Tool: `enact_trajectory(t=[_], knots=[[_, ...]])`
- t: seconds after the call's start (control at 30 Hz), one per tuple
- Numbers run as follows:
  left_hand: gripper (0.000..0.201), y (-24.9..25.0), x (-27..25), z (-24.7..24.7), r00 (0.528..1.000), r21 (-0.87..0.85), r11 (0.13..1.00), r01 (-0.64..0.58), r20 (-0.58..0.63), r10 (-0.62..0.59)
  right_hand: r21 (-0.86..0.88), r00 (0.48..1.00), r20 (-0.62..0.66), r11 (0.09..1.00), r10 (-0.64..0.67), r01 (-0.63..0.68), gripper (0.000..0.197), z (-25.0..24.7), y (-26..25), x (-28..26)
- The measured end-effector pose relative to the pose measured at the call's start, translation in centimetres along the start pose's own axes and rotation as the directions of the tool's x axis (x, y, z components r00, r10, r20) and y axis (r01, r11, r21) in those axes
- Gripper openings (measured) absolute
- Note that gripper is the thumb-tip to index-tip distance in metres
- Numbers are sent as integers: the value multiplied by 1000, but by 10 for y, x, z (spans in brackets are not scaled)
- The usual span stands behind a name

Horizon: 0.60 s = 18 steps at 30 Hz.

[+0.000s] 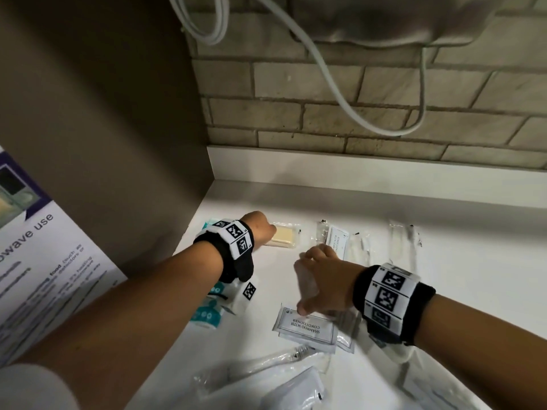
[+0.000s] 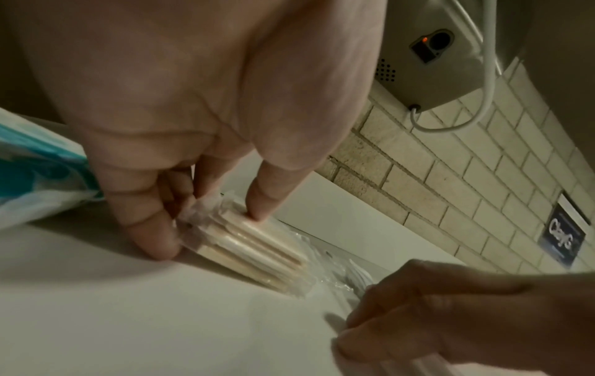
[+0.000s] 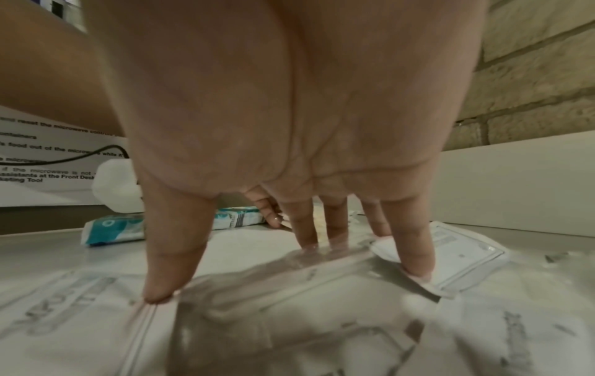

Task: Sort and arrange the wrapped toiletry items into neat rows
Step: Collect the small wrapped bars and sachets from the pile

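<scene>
My left hand (image 1: 266,230) reaches to the back left of the white counter (image 1: 444,276) and pinches the near end of a cream wrapped pack (image 1: 285,238). In the left wrist view the thumb and fingers (image 2: 154,234) clamp this stack of pale sticks (image 2: 257,246), which lies on the counter. My right hand (image 1: 305,284) holds a clear wrapped item (image 1: 306,279), blurred, between thumb and fingers just above two shampoo sachets (image 1: 307,325). Its fingertips (image 3: 415,262) point down onto the clear wrap (image 3: 289,264) and a white sachet (image 3: 457,257).
Teal tissue packs (image 1: 207,313) lie under my left forearm. Another sachet (image 1: 337,241) and clear wrapped items (image 1: 405,235) form a row near the back. More clear packets (image 1: 266,377) crowd the front edge. A brick wall (image 1: 355,113) with a hanging white cable and a brown side panel (image 1: 118,128) close off the corner.
</scene>
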<state>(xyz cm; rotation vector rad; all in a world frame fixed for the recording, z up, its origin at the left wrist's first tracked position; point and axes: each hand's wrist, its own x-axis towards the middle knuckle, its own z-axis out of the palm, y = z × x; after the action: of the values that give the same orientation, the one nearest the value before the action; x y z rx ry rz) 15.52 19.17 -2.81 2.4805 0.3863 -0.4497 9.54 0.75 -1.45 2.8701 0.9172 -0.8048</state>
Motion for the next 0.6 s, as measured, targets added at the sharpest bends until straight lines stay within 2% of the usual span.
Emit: enact_trajectory(t=[0.2, 0.37, 0.43, 0.47, 0.53, 0.6], knots=[[28, 11, -4, -2, 995, 233, 972, -12, -91, 34, -22, 1000, 26, 1000, 8, -7, 89, -6, 0, 1], [25, 16, -7, -4, 990, 309, 951, -4, -130, 47, 7, 999, 32, 1000, 6, -6, 85, -17, 2, -1], [28, 16, -11, -8, 989, 314, 949, -13, -134, 57, 72, 1000, -8, 997, 22, -22, 82, -23, 6, -2], [32, 16, -13, -9, 990, 305, 952, -15, -132, 58, 102, 999, -41, 994, 36, -31, 76, -27, 8, -4], [44, 14, -19, -11, 985, 289, 956, -53, -144, 98, 95, 991, -128, 995, 45, -33, 49, -36, 14, -6], [39, 13, -32, -10, 966, 247, 952, -181, -138, 219, 45, 980, -191, 998, 55, -47, 28, -46, 22, -3]])
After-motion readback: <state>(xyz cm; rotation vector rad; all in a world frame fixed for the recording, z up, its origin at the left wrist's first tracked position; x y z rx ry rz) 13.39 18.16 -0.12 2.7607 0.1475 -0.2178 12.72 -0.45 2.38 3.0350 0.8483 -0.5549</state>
